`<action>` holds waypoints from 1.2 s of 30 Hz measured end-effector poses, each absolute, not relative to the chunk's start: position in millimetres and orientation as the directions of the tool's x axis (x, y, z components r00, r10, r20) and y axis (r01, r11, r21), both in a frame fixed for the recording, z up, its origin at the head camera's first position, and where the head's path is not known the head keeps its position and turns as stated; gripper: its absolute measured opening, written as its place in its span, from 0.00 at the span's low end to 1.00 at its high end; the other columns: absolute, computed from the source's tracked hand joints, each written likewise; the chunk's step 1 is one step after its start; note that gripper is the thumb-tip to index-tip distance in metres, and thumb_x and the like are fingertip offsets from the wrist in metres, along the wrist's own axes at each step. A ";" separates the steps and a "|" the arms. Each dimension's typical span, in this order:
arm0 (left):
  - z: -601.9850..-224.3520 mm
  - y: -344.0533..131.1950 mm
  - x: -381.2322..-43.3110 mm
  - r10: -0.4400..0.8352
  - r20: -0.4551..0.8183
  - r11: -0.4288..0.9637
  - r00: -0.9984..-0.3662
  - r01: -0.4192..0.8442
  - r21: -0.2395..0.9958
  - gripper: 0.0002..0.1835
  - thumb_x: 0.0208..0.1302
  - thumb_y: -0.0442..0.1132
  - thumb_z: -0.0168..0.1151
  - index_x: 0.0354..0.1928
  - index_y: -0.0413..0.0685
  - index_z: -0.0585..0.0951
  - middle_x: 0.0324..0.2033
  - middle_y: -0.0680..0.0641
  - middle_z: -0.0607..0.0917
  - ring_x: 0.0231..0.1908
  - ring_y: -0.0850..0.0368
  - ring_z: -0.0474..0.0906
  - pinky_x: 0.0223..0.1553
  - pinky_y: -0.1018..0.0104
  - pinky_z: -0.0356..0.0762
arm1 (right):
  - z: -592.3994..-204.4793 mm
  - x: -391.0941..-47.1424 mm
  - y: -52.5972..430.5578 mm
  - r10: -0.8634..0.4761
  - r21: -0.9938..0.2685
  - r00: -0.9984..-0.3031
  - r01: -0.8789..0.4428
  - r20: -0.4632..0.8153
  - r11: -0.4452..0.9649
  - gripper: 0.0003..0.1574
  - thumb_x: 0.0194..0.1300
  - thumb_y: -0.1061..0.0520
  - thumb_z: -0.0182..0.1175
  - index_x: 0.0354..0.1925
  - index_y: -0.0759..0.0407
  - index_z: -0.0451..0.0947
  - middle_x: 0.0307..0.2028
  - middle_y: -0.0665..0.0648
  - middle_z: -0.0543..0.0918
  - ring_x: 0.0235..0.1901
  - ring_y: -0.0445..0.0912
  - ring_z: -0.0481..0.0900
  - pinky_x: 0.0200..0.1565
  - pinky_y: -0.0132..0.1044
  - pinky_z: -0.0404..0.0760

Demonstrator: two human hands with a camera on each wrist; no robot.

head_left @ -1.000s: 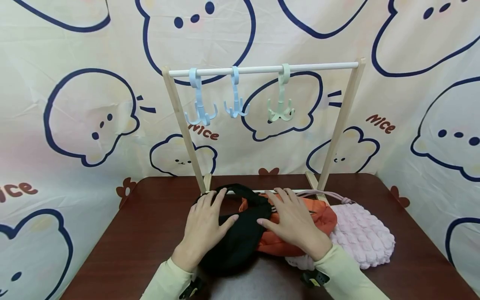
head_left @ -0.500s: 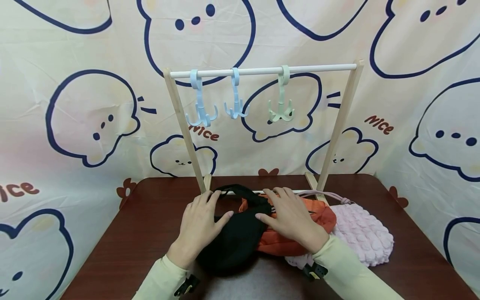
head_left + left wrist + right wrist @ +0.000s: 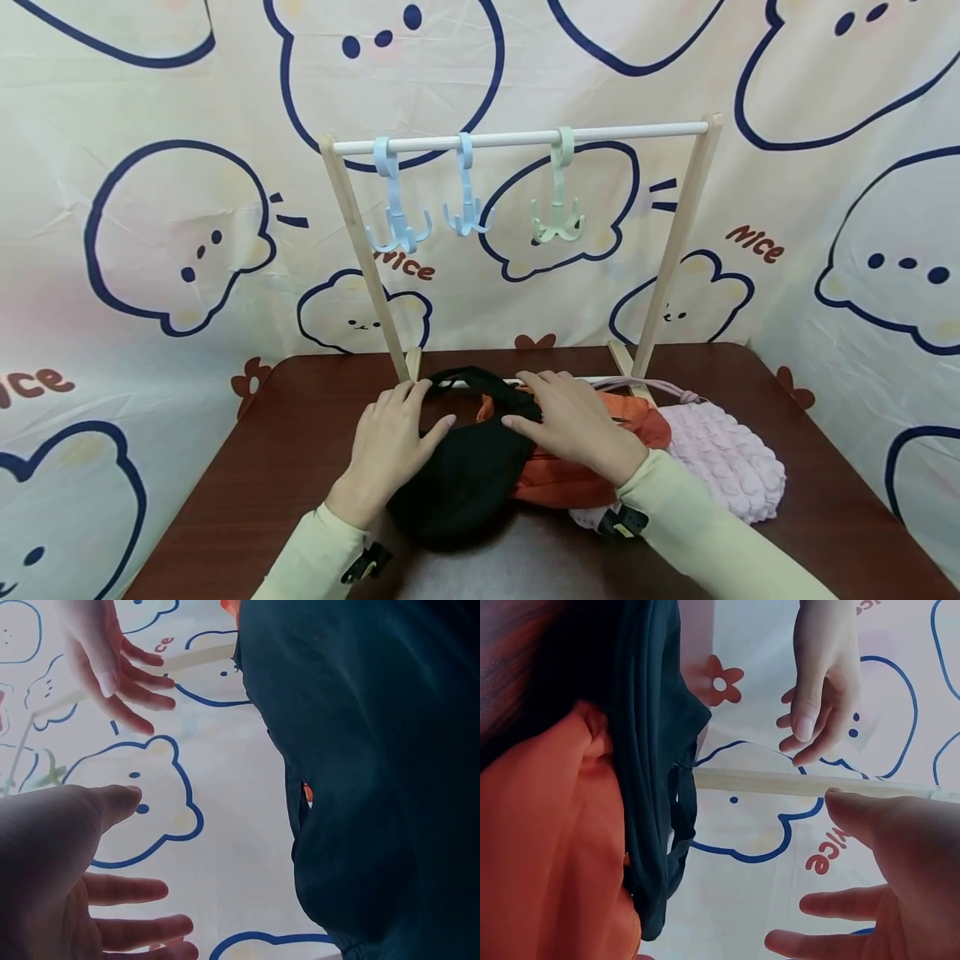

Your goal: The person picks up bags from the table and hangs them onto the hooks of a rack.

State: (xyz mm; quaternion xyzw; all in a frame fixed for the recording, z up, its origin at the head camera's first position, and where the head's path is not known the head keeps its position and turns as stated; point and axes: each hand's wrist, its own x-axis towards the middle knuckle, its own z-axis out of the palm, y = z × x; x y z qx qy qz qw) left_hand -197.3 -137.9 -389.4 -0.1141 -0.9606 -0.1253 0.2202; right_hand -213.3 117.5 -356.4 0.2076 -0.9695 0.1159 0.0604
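Note:
My left hand [image 3: 386, 450] hovers over the left side of a black fabric bag [image 3: 465, 487], its fingers loosely spread and holding nothing. Over the black bag's right edge and an orange bag [image 3: 562, 483] is my right hand [image 3: 573, 423], also relaxed with nothing in it. Both wrist views show a gap between the hands and the bags: the black bag [image 3: 360, 765] lies apart from the left fingers, and the orange bag [image 3: 555, 840] apart from the right. The black bag's strap loops toward the back. A pink quilted bag [image 3: 727, 458] lies at right, partly hidden by the right sleeve.
Behind the bags stands a wooden rack with a white top rail [image 3: 517, 139]. Two blue hooks, one outer [image 3: 397, 208] and one inner [image 3: 467, 192], and a green hook [image 3: 558, 196] hang from it. A patterned cloth backdrop surrounds the brown table [image 3: 247, 475].
My left hand has drifted left and slightly toward me, uncovering more of the black bag. My right hand has shifted a little left and away from me. The bags have stayed in place.

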 end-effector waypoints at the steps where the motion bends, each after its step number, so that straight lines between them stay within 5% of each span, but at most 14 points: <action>1: -389.5 -138.8 -197.7 0.161 0.449 0.943 -0.879 0.272 0.193 0.35 0.63 0.61 0.67 0.64 0.44 0.78 0.57 0.37 0.83 0.54 0.40 0.81 0.52 0.43 0.80 | -355.8 -214.1 117.2 -0.389 -0.200 -0.908 -0.414 0.156 0.888 0.44 0.67 0.30 0.59 0.71 0.53 0.70 0.62 0.60 0.81 0.59 0.56 0.79 0.59 0.55 0.77; 26: -386.5 -155.0 -215.2 0.186 0.419 0.941 -0.889 0.284 0.185 0.31 0.65 0.57 0.68 0.60 0.41 0.80 0.53 0.37 0.85 0.51 0.39 0.82 0.49 0.42 0.81 | -351.2 -237.2 113.7 -0.412 -0.171 -0.907 -0.422 0.090 0.890 0.42 0.69 0.32 0.59 0.70 0.55 0.71 0.52 0.58 0.86 0.44 0.50 0.86 0.36 0.41 0.80; 36: -392.2 -160.8 -227.7 0.181 0.319 0.947 -0.930 0.252 0.198 0.32 0.67 0.58 0.65 0.63 0.40 0.78 0.55 0.36 0.84 0.51 0.38 0.82 0.49 0.42 0.81 | -356.5 -242.9 110.7 -0.405 -0.165 -0.913 -0.406 0.038 0.899 0.42 0.69 0.32 0.59 0.70 0.55 0.70 0.59 0.60 0.83 0.53 0.55 0.83 0.51 0.52 0.82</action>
